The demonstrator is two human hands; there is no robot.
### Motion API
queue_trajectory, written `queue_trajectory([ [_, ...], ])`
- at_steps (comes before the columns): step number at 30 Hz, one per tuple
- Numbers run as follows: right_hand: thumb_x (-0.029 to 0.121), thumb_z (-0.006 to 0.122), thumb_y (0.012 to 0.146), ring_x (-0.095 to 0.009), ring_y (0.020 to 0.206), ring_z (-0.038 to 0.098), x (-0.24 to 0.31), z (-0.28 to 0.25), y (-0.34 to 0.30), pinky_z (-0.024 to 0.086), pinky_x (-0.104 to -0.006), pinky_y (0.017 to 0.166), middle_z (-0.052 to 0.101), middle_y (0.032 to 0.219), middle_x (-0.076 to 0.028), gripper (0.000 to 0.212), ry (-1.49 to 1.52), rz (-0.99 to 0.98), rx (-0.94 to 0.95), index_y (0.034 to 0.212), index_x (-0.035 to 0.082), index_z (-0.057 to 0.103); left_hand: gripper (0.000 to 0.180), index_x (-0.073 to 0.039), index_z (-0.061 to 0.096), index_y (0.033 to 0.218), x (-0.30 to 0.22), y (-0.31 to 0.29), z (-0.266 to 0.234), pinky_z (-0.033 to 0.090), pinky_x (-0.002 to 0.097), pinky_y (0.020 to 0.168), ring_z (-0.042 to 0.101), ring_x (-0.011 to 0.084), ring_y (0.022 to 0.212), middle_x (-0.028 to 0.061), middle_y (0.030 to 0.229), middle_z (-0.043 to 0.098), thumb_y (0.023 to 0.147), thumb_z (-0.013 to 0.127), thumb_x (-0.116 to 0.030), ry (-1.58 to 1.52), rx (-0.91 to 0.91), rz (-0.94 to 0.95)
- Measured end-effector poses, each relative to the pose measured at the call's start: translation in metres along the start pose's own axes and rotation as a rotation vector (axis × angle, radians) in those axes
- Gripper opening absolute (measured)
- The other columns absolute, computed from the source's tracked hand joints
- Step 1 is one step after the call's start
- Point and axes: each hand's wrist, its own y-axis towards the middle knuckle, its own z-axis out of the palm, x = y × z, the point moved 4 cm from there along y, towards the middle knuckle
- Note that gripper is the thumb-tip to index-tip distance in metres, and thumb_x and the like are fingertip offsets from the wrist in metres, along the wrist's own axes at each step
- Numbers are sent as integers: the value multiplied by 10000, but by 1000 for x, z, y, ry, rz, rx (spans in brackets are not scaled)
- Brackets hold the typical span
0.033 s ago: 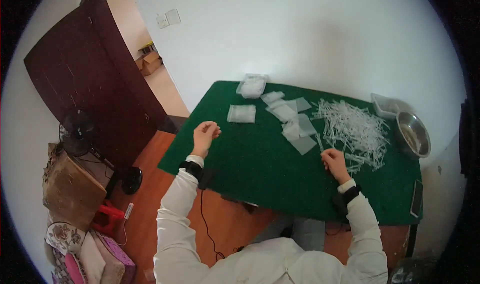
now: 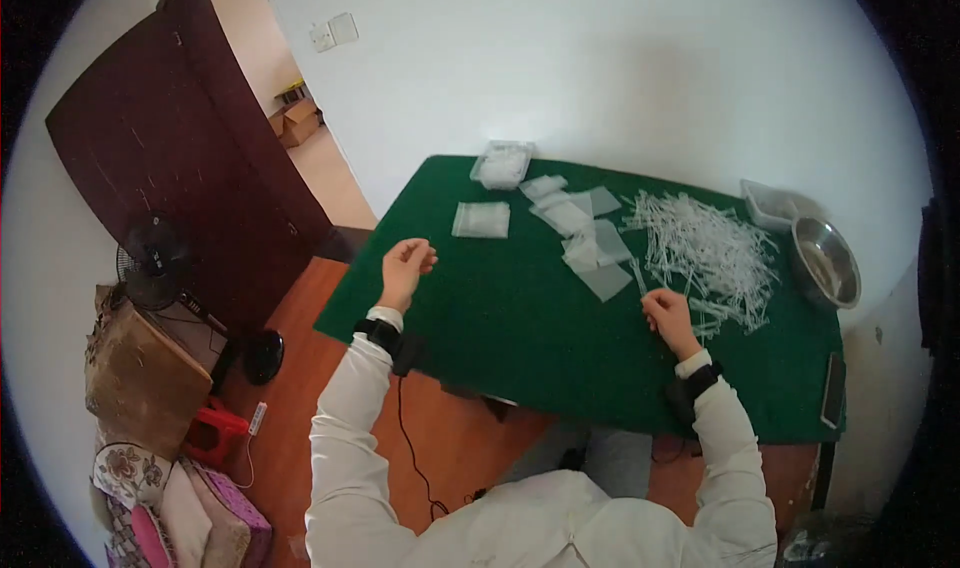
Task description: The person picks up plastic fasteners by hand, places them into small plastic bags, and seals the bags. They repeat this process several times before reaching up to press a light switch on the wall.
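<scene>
My right hand (image 2: 668,318) rests on the green table (image 2: 520,318) at the near edge of a heap of thin clear plastic sticks (image 2: 705,243). Its fingertips pinch one stick (image 2: 638,276) that points away from me. My left hand (image 2: 405,266) hovers over the table's left edge, palm up and fingers loosely curled, with nothing visible in it. Several small clear plastic bags (image 2: 585,230) lie scattered between the hands. One more bag (image 2: 481,220) lies apart to the left.
A clear tray of bags (image 2: 502,165) sits at the table's far edge. A metal bowl (image 2: 826,263) and a clear box (image 2: 768,204) stand at the far right, and a dark phone (image 2: 832,390) lies on the right edge. A fan (image 2: 155,263) and a dark door (image 2: 170,148) are to the left.
</scene>
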Motion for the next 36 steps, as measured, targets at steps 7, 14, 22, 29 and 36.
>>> queue_trajectory([
  [7,152,562,814,-60,488,460,9,8,6,366,-215,431,524,601,2,156,37,-15,4,750,9,574,276,21,567,1034,-41,67,-62,462,252,674,571,145,792,76,909,609,816,562,-148,551,-196,283],
  [14,124,572,784,-87,546,484,9,3,-4,388,-229,502,536,626,-11,138,-136,0,35,724,0,574,414,56,452,1170,-131,192,-48,389,321,874,498,256,1050,177,1149,515,819,528,-151,488,-321,526],
  [22,97,593,764,-138,543,471,15,2,-15,370,-274,500,507,614,-62,113,-193,-111,-22,701,6,568,438,74,419,1189,-175,333,-56,334,358,951,425,330,1132,228,1206,453,812,493,-136,750,-517,583],
  [29,74,582,772,-116,512,436,12,6,-8,349,-259,469,482,597,-47,111,-26,155,-137,688,4,560,448,67,401,1207,-184,401,-103,317,363,969,407,341,1145,230,1224,435,811,479,-128,875,-504,521],
  [36,31,579,758,-100,487,430,-11,5,-11,358,-254,453,486,607,-40,108,-65,459,-255,666,-13,542,497,71,339,1242,-207,463,-124,309,365,975,389,346,1157,242,1245,404,804,477,-117,978,-536,435],
])
